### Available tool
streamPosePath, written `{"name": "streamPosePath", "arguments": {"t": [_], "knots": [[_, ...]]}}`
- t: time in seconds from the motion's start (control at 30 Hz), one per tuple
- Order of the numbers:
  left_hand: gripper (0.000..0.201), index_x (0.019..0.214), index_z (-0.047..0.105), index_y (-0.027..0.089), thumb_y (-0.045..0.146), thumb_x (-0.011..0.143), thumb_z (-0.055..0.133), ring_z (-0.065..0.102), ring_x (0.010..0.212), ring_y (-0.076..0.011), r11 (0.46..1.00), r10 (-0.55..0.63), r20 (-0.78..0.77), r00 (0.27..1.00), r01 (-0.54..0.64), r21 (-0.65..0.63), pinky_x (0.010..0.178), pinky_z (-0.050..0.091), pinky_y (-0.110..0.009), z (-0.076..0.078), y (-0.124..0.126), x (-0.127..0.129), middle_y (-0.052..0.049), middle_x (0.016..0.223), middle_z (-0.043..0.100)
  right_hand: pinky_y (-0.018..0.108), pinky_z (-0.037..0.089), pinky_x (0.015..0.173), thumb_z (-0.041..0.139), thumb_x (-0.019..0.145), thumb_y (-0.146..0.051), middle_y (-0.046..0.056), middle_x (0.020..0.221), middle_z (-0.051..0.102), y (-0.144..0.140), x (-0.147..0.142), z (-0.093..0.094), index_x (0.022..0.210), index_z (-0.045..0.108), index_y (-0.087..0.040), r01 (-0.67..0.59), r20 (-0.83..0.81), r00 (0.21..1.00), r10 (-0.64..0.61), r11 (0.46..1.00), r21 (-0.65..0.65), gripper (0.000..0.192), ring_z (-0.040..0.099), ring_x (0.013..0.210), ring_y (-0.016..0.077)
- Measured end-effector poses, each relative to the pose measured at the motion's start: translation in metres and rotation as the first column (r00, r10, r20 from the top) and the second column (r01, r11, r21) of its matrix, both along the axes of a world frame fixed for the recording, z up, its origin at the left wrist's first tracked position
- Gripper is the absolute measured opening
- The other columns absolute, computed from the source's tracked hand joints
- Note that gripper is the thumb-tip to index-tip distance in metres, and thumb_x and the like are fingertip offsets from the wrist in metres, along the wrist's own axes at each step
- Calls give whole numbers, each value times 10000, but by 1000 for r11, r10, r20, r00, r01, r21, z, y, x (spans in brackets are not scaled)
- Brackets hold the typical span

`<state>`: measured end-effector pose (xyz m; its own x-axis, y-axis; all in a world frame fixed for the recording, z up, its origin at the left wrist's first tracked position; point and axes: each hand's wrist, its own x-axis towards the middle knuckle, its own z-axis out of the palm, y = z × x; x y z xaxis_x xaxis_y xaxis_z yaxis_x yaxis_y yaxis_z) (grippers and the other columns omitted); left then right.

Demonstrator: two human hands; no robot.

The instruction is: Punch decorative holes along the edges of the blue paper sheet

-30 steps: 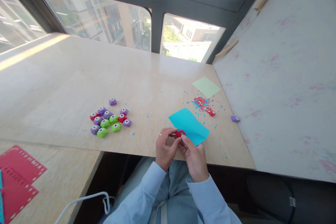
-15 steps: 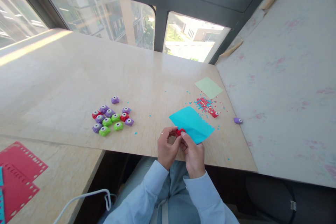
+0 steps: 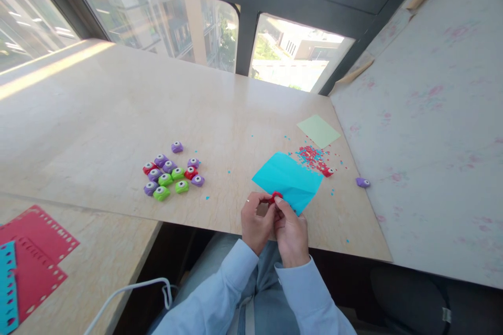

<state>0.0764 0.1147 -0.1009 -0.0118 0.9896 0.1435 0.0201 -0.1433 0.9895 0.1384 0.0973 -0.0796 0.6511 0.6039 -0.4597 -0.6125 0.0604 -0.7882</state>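
Note:
A small red paper punch [image 3: 275, 195] sits at the near edge of a blue sheet of paper [image 3: 288, 177], between my two hands. My left hand [image 3: 255, 224] has its index finger and thumb closed on the punch's left side. My right hand [image 3: 292, 234] grips it from the right, thumb on top and fingers curled underneath. The sheet stretches forward from the hands, slightly creased and raised at the near side. Whether the paper sits inside the punch's slot is hidden by the fingers.
Purple, green and red punches [image 3: 165, 179] cluster on the left. Red and blue confetti [image 3: 311, 157] lies beyond the sheet, beside another red punch [image 3: 327, 172] and a pale green sheet [image 3: 319, 131]. A purple punch [image 3: 363, 182] rests by the wall. Punched red sheets [image 3: 41, 233] lie lower left.
The blue sheet has turned and spread slightly leftward, with the red punch now showing more above the fingers. Both hands keep their hold. The whole view has shifted a little.

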Motion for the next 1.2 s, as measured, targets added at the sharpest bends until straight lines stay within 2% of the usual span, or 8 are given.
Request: {"name": "streamPosePath", "arguments": {"t": [0.13, 0.43, 0.53, 0.7, 0.87, 1.07, 1.2], "knots": [[89, 854, 662, 190, 237, 786, 692, 662, 786, -171, 999, 46, 16, 999, -45, -25, 733, 528, -299, -1, -3, 1, -27, 827, 693, 277, 561, 663, 848, 560, -232, 28, 725, 739, 1, -4, 2, 697, 730, -154, -42, 21, 999, 42, 999, 21, 196, 672, 685, 159], [112, 815, 643, 185, 267, 778, 710, 660, 751, -167, 994, 106, 8, 994, -106, -33, 699, 527, -289, -3, -4, 3, -25, 785, 689, 289, 542, 657, 837, 577, -236, 31, 721, 726, 2, -10, -2, 700, 730, -151, -22, 58, 998, 22, 1000, -8, 184, 659, 669, 163], [141, 837, 635, 182, 277, 773, 717, 666, 746, -165, 993, 110, 26, 994, -109, -42, 695, 536, -287, -1, -5, 3, -28, 792, 688, 295, 540, 696, 840, 606, -264, 17, 733, 722, 0, -6, 1, 719, 720, -167, -109, 90, 990, 105, 993, 38, 192, 660, 689, 159], [183, 871, 621, 180, 291, 770, 726, 671, 733, -163, 996, 88, 64, 994, -86, -33, 686, 553, -288, 2, -6, 4, -34, 801, 683, 330, 532, 830, 847, 660, -291, 35, 870, 740, -8, 3, 8, 849, 734, -168, -261, 121, 961, 250, 962, 86, 252, 677, 815, 179], [167, 924, 608, 193, 207, 780, 691, 648, 718, -144, 983, 158, -43, 987, -153, 100, 668, 544, -276, -2, -5, 5, -28, 856, 664, 355, 533, 872, 862, 661, -310, 45, 940, 740, -18, 3, 10, 896, 697, -187, -282, 4, 959, 283, 956, 75, 313, 691, 887, 200], [119, 948, 615, 194, 179, 836, 653, 660, 786, -150, 929, 176, -132, 976, -120, 351, 664, 540, -265, -8, -9, 3, -48, 920, 667, 322, 552, 765, 853, 675, -382, 49, 965, 734, -25, 1, 19, 972, 684, -196, -349, -5, 937, 349, 937, 26, 390, 696, 882, 212], [158, 1027, 587, 203, 161, 877, 613, 676, 869, -164, 881, 201, -143, 969, -115, 458, 716, 561, -291, -12, -13, 4, -66, 970, 676, 311, 555, 690, 851, 668, -417, 53, 893, 737, -24, 6, 12, 956, 705, -177, -329, -7, 944, 329, 944, -24, 402, 697, 819, 214]]}}
